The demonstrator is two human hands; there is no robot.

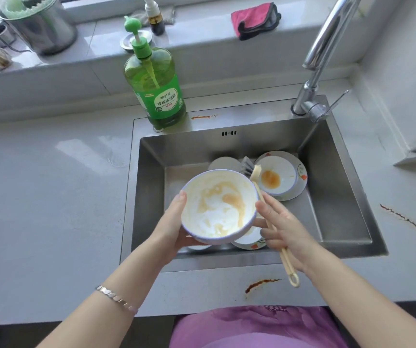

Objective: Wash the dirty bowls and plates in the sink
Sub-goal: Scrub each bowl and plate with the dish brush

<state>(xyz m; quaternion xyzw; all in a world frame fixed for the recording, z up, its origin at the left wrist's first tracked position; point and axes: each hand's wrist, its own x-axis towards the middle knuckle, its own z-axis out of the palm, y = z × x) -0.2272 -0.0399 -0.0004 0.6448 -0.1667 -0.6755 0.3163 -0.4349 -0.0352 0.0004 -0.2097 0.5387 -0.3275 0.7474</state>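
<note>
The left hand [174, 227] cups the smeared bowl [218, 205] from the lower left, thumb on the rim, its mouth tilted up toward the person. The right hand [284, 229] holds the brush [285, 257] just beside the bowl. Its handle runs near-to-far, bristles pointing away over the sink [339, 197].

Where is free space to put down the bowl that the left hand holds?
Free: the countertop left of the sink; a patch of sink floor at the front right, before the dirty bowl stacked on a plate. Crowded: the sink's middle and back, with plates and the dish brush.
</note>
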